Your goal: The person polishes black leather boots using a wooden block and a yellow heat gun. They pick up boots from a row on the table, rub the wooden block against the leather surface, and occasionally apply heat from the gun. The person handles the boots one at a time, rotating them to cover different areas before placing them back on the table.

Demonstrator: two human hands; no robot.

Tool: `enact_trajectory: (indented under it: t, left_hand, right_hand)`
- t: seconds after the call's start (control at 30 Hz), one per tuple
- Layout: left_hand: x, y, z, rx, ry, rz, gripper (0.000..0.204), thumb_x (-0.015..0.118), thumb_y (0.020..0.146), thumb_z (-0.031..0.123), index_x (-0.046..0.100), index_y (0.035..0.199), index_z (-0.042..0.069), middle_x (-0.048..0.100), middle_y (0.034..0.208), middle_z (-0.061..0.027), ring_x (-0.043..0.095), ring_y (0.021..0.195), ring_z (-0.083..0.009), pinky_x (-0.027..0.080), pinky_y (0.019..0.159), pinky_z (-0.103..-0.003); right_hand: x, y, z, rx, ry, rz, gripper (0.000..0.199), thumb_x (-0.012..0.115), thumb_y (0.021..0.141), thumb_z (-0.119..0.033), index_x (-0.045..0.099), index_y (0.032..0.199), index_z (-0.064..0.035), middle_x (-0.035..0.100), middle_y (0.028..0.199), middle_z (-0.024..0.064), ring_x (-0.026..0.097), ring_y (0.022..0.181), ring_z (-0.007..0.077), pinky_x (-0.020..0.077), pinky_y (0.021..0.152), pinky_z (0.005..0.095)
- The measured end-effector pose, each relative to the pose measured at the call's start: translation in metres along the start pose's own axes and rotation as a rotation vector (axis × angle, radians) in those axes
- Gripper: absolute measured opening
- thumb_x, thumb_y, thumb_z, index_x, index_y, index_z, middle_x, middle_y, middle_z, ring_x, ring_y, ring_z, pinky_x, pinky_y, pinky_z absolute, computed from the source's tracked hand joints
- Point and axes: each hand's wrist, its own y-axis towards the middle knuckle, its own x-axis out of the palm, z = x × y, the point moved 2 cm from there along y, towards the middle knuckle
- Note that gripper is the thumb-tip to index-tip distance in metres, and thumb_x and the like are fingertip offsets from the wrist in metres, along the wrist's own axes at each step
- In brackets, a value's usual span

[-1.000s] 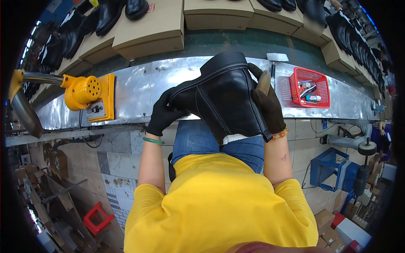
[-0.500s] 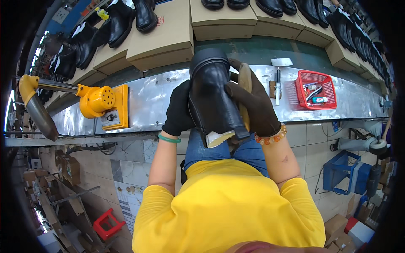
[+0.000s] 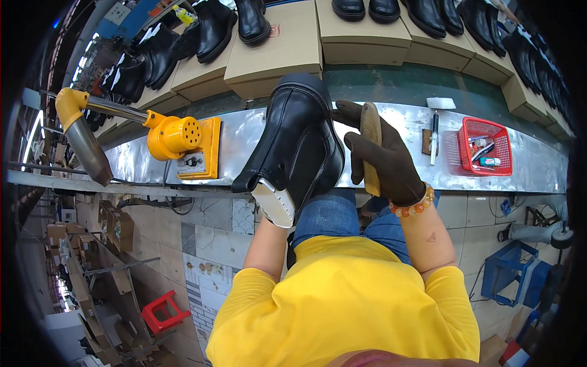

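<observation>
A black leather ankle boot point(image 3: 295, 137) is held up over the near edge of the metal bench, its heel end up and away from me. Its pale lined opening faces down toward me. My left forearm point(image 3: 267, 244) runs up behind the boot; the boot hides my left hand, which holds it up. Just right of the boot, my right hand point(image 3: 398, 162), in a dark brown glove, grips a flat, tan, oblong pad point(image 3: 370, 147) between thumb and fingers. A small gap separates the pad from the boot.
At left on the metal bench point(image 3: 241, 137) stands a yellow blower-like machine point(image 3: 183, 144) with a nozzle. Rightward lie a pen-like tool point(image 3: 435, 137) and a red basket point(image 3: 507, 147) of small items. Behind, cardboard boxes point(image 3: 275, 61) bear black boots. A red stool point(image 3: 162, 312) stands on the floor.
The boot has turned, so its side and opening now face lower left and it covers my left hand. My right hand with the tan pad has come away from the boot. The view has shifted.
</observation>
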Motion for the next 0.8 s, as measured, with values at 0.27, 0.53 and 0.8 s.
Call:
enact_trajectory:
  t: [0.27,0.53,0.8]
  left_hand:
    - [-0.003,-0.003,-0.008,0.007,-0.068,0.009,0.064,0.072,0.072,0.021,0.046,0.127,0.001,0.053,0.123,-0.0144,0.053,0.112,-0.0279,0.042,0.097,-0.041]
    - [0.019,0.010,0.005,0.051,-0.381,0.032,0.052,0.064,0.079,0.022,0.048,0.125,0.003,0.054,0.123,-0.0110,0.052,0.114,-0.0249,0.040,0.100,-0.042]
    - [0.049,0.034,0.013,0.085,-0.429,0.182,0.047,0.061,0.081,0.035,0.054,0.118,0.007,0.058,0.117,-0.0083,0.053,0.110,-0.0253,0.038,0.101,-0.043]
  right_hand:
    - [-0.010,0.003,0.011,0.016,-0.025,0.038,0.056,0.052,0.086,-0.024,0.038,0.130,0.0076,0.053,0.124,0.0215,0.053,0.051,0.0099,0.0455,0.048,0.0235]
    - [-0.043,-0.005,0.043,-0.057,-0.198,0.316,0.058,0.043,0.097,-0.028,0.018,0.146,-0.0122,0.056,0.115,0.0179,0.051,0.050,0.0081,0.0458,0.045,0.0225]
    - [-0.050,-0.016,0.090,0.119,-0.254,0.198,0.031,0.057,0.089,-0.017,0.059,0.119,-0.0080,0.055,0.090,0.0027,0.054,0.063,0.0079,0.0459,0.053,0.0213]
